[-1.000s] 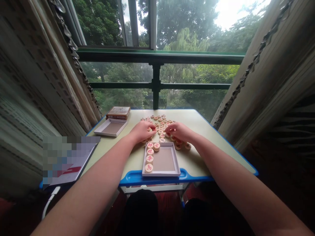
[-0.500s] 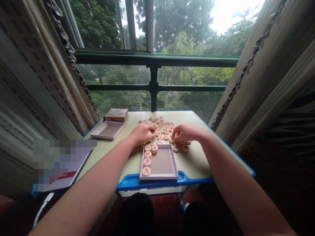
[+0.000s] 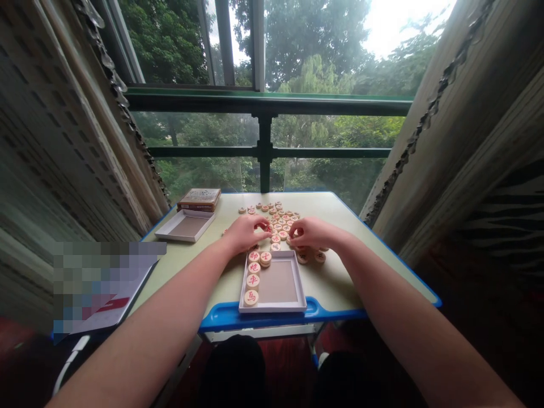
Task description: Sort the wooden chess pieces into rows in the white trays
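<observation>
My left hand (image 3: 249,231) is at the left of a spread of Chinese chess pieces (image 3: 281,228), thumb and forefinger curled round a piece with a red character (image 3: 269,229). At the right of the spread, my right hand (image 3: 313,231) pinches another round piece (image 3: 290,241) low over the table; its face is mostly hidden by the fingers. Just in front of both hands lies a shallow white box tray (image 3: 301,280). Red-marked pieces line its left side, from a horse piece (image 3: 251,298) up to the back corner, where a short stack (image 3: 266,258) stands beside the line.
At the back left, a second shallow tray (image 3: 185,225) lies before a brown box (image 3: 199,199). A partly blurred flat device (image 3: 114,300) with a white cable (image 3: 70,362) is at the left edge. The table (image 3: 340,283) has a blue rim and meets a window railing.
My right hand has shifted a little left, bringing its piece closer to the middle of the spread. My left hand stays nearly in place with its piece. The pieces in the tray are unchanged.
</observation>
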`<action>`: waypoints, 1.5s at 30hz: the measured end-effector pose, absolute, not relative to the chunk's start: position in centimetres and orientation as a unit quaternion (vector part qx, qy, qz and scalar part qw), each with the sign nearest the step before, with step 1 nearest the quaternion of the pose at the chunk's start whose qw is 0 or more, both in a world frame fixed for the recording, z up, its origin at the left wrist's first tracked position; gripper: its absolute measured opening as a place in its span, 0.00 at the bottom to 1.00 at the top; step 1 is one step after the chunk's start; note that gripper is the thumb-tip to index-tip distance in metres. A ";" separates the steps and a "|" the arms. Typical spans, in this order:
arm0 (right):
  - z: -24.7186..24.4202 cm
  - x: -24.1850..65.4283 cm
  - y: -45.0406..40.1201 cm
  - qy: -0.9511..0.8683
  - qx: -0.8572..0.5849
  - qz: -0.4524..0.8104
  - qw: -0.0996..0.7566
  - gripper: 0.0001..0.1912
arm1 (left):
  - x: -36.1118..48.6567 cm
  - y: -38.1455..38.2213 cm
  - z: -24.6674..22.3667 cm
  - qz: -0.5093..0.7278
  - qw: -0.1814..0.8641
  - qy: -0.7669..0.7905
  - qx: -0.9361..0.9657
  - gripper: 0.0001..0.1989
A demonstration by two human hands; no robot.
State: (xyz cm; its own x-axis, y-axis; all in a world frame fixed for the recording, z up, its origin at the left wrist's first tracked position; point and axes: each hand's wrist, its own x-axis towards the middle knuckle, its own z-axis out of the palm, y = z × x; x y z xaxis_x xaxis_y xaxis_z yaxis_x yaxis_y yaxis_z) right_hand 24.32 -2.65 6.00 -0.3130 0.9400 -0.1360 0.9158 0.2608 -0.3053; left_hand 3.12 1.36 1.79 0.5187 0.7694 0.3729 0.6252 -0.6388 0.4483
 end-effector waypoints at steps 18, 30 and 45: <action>5.4 23.9 -2.3 -0.781 -0.605 0.122 0.097 0.12 | 3.1 1.5 1.7 0.225 0.100 0.425 0.871 0.14; 5.1 24.2 -1.8 -0.776 -0.604 0.133 0.129 0.13 | 2.9 1.1 2.3 0.232 0.098 0.440 0.862 0.14; 7.7 27.4 -2.3 -0.726 -0.676 0.123 -0.027 0.20 | 3.1 1.3 2.2 0.227 0.066 0.445 0.864 0.15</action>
State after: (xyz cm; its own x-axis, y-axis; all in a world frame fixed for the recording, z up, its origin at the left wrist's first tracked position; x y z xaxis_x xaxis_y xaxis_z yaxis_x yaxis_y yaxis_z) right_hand 27.39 -2.29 7.74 -0.0836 0.9753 -0.2045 0.9883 0.0549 -0.1422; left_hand 3.13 1.30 2.23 0.5011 0.7984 0.3338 0.7380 -0.5957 0.3170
